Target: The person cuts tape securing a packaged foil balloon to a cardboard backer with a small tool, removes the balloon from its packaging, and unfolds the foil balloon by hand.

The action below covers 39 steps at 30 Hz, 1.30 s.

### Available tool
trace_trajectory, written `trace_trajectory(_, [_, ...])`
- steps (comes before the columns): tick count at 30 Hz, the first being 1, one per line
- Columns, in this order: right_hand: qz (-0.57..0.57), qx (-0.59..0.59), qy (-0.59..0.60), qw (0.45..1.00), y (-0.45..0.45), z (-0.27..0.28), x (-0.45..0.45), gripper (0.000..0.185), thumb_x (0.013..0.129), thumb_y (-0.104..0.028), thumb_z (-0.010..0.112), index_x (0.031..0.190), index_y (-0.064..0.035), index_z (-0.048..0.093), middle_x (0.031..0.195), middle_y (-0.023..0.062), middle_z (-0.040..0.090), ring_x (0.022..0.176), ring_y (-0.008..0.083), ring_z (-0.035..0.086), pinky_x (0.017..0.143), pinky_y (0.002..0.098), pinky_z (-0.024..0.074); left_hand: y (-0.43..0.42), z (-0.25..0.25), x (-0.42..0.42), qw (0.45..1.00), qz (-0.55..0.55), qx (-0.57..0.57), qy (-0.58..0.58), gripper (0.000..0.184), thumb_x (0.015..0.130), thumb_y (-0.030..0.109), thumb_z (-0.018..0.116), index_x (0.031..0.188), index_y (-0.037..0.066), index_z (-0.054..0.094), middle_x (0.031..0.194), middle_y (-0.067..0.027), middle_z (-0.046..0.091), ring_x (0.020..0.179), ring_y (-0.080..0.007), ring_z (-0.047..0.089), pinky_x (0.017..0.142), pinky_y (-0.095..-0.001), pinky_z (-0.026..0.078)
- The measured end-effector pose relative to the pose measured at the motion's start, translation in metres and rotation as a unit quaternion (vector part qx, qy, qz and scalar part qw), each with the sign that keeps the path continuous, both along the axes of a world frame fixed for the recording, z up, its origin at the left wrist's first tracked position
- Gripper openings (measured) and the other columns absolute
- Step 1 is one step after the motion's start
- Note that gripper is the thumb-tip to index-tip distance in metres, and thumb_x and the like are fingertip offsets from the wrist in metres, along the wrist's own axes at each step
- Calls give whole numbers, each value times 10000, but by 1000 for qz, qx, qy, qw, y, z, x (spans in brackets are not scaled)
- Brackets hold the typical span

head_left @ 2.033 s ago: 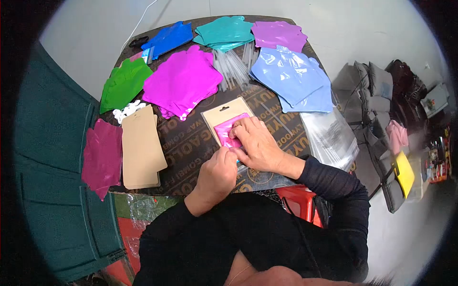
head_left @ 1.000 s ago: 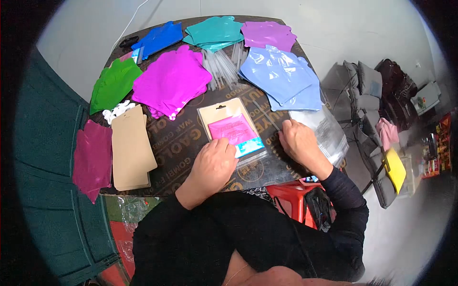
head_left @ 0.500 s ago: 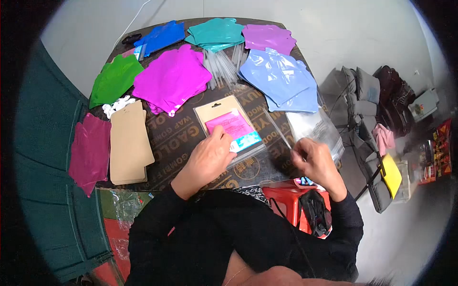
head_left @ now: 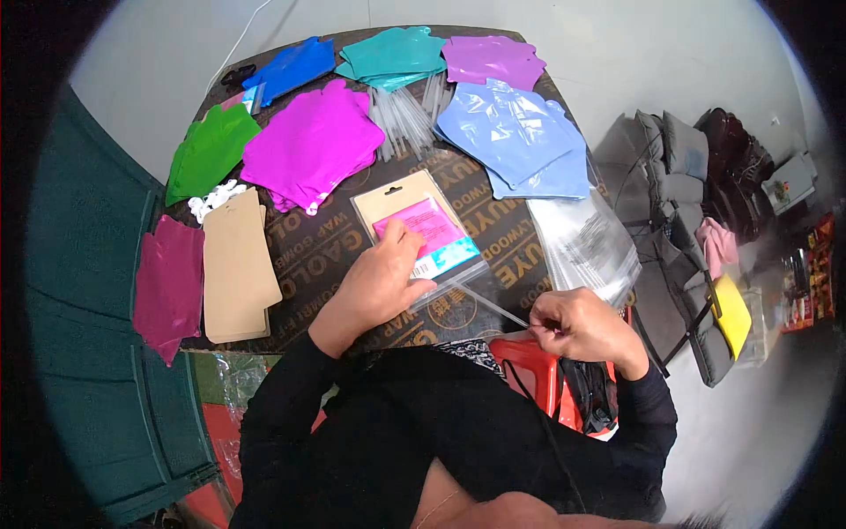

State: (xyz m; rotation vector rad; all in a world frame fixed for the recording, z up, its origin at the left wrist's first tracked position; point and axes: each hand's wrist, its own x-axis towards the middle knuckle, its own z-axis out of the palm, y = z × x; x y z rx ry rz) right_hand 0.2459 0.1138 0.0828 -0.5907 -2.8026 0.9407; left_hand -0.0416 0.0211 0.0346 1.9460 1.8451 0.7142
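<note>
On the dark printed table lies a clear plastic bag (head_left: 458, 280) with a tan backing card (head_left: 398, 196) and a folded pink packet (head_left: 443, 231) inside. My left hand (head_left: 370, 280) grips this bag from its left side, fingertips pressed on the packet and thumb near the bag's lower end. Pinched between the fingers of my right hand (head_left: 583, 328) is a thin clear straw (head_left: 493, 305). The straw slants up and left, its far tip close to or touching the bag's lower edge; contact cannot be made out.
Clear bags (head_left: 586, 247) are stacked at the right. Further back lie straws (head_left: 401, 123), light blue foil sheets (head_left: 515, 137) and magenta foil sheets (head_left: 308, 145). Tan cards (head_left: 236, 273) lie left, beside dark pink foil (head_left: 167, 286). A red stool (head_left: 531, 366) stands below the table edge.
My right hand has moved down and slightly right, and the straw has swung from steep to a flatter slant, its tip now by the bag. My left hand stays on the bag.
</note>
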Motion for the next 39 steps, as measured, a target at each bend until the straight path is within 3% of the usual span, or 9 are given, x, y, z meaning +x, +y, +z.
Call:
trace_trajectory(5, [-2, 3, -15, 1000, -1, 3, -1, 72, 655, 39, 610, 705, 3, 572, 639, 76, 556, 529, 237, 427, 526, 305, 391, 4, -4, -6, 999, -30, 17, -12, 392, 798, 135, 720, 1108, -25, 541, 1072, -176, 487, 825, -375, 592, 738, -448, 494])
trace_trajectory(9, [-3, -1, -22, 1000, 2, -2, -1, 85, 641, 36, 616, 700, 3, 564, 641, 78, 557, 534, 243, 421, 534, 312, 395, 3, -4, -6, 1000, -24, -1, -11, 396, 801, 117, 717, 1143, 3, 552, 1068, -132, 497, 844, -305, 572, 771, -385, 486])
trace_trajectory(25, [7, 8, -5, 1000, -1, -6, -3, 86, 647, 25, 624, 686, -2, 552, 646, 80, 560, 536, 252, 430, 540, 315, 396, 2, -3, -10, 999, -43, 24, -14, 343, 791, 86, 689, 1093, 11, 544, 1092, -124, 503, 834, -294, 566, 737, -372, 475])
trace_trajectory(30, [4, 7, -13, 1000, -4, -6, -7, 84, 651, 21, 624, 691, -6, 555, 644, 82, 558, 534, 259, 434, 540, 320, 399, -3, -4, -6, 999, -32, 30, -18, 283, 799, 72, 667, 1026, 3, 514, 1043, -150, 496, 800, -357, 577, 708, -433, 487])
trace_trajectory(34, [6, 20, -14, 1000, -8, -11, -14, 77, 663, 5, 630, 700, -7, 563, 649, 86, 567, 534, 271, 442, 540, 324, 402, -4, -24, -4, 991, -11, 133, 10, 263, 807, 59, 654, 1021, 6, 511, 1028, -137, 503, 764, -353, 574, 690, -436, 486])
trace_trajectory(39, [1, 33, -7, 999, -10, -16, -22, 72, 674, -14, 634, 710, -6, 573, 658, 92, 580, 536, 281, 450, 544, 329, 407, -11, -11, 3, 996, -14, 83, -38, 241, 819, 47, 638, 1020, 0, 513, 1036, -150, 495, 796, -355, 568, 723, -437, 486])
